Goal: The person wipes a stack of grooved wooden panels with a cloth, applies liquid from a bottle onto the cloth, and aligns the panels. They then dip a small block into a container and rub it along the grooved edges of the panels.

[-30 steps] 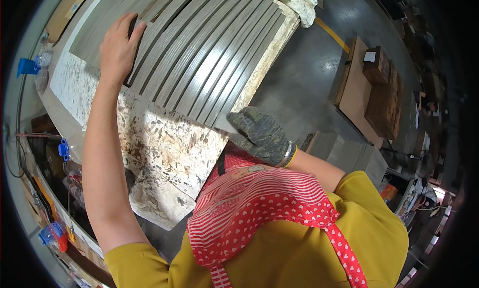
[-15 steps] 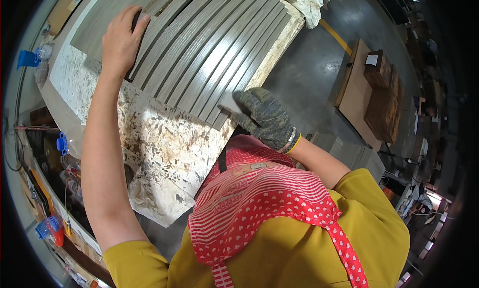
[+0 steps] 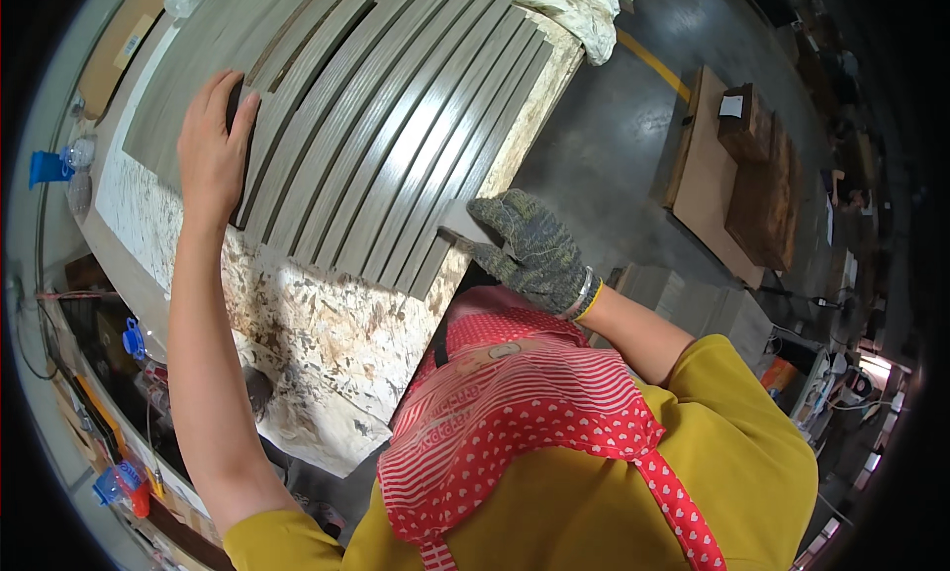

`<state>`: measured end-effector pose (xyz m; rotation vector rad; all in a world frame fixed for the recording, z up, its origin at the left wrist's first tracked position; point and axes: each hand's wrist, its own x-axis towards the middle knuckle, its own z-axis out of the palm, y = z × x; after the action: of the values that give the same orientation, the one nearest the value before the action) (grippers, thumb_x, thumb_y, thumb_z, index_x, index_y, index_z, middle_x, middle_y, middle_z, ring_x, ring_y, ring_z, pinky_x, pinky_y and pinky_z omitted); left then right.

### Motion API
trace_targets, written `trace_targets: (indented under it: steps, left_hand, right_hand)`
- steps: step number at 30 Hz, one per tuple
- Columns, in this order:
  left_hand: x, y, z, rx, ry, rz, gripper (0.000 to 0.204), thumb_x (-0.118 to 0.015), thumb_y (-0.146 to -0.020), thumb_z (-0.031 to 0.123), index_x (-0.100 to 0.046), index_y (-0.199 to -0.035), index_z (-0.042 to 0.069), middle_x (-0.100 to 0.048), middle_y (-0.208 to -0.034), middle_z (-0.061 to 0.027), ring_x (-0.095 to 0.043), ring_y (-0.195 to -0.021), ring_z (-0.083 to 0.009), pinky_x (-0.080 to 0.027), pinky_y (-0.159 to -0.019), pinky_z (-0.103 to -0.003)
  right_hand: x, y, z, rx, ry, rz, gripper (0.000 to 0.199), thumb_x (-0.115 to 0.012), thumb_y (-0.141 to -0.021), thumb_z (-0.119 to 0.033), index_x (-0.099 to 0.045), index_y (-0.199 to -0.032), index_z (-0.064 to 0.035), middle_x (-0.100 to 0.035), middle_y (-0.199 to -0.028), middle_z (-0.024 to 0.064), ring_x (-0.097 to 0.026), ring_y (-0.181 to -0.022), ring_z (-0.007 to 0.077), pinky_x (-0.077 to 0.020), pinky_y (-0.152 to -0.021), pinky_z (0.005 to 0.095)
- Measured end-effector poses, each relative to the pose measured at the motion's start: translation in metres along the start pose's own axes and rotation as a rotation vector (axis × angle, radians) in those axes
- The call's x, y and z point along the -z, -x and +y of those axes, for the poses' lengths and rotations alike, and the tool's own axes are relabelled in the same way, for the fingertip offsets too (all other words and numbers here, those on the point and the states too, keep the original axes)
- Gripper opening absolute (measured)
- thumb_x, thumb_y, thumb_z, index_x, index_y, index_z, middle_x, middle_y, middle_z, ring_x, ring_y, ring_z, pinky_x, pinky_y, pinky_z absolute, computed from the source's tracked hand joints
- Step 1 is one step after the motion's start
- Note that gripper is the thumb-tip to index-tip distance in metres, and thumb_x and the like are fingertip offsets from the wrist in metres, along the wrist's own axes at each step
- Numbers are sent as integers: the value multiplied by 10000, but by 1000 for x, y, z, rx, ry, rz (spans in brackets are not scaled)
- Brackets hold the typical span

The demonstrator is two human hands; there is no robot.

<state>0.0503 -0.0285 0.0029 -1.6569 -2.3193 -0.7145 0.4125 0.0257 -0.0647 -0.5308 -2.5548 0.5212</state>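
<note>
Grey wood-grain slats lie side by side with dark gaps, on a paint-flecked white work surface. My bare left hand rests at the left of the slats. Its fingers stretch away from me and the thumb lies apart, across a dark gap. My right hand, in a dark grey knit glove, pinches a thin, light flat pad at the near right end of the outermost slat. The pad's exact kind is hard to make out, and the glove hides part of it.
Crumpled whitish cloth lies at the far corner of the work surface. Beyond its right edge, brown wooden boxes stand on a board on the floor. Grey panels are stacked near my right elbow. Bottles with blue caps stand at left.
The view has shifted, so the slats and surface appear lower and further left. My right hand with the pad sits slightly farther from the slat's near end. My left hand keeps its pose.
</note>
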Motion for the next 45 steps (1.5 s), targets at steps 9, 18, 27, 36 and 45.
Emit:
trace_targets:
  steps: [9,18,27,36,45]
  left_hand:
    - [2,-1,3,50,-27,-67,408,-513,-945,334,-542,-1248,61,-524,-1313,-122,-475,-1224,-312,-352,-1034,-399]
    - [17,-25,-9,34,-9,-192,411,-493,-958,355,-570,-1207,37,-573,-1245,-145,-508,-1190,-314,-382,-998,-373]
    - [-21,-65,-27,-43,-196,-143,474,-460,-960,428,-507,-1314,117,-516,-1336,-104,-479,-1233,-297,-370,-1010,-378]
    - [-32,-61,-23,64,-172,-100,504,-418,-959,478,-496,-1339,156,-461,-1393,-89,-416,-1291,-289,-317,-1052,-432]
    - [-32,-61,-25,94,-146,-100,503,-433,-954,480,-501,-1338,163,-465,-1392,-89,-414,-1296,-283,-307,-1060,-425]
  right_hand:
    - [13,-18,8,-235,-164,-123,451,-606,-856,-325,-588,-1196,-28,-597,-1025,192,-572,-965,346,-458,-876,429]
    - [23,-25,30,-117,-89,-87,444,-615,-849,-317,-587,-1194,-38,-603,-1082,190,-567,-1012,345,-458,-893,430]
    - [23,-34,42,-232,-139,-151,447,-638,-840,-279,-571,-1197,-19,-589,-1051,196,-566,-984,358,-459,-874,440]
    - [35,-37,44,-305,-132,-171,450,-618,-867,-288,-558,-1209,-3,-584,-1103,212,-538,-1043,384,-442,-899,458]
    - [37,-46,59,-319,-47,-55,416,-639,-839,-279,-578,-1156,-17,-586,-1008,194,-561,-946,363,-464,-830,431]
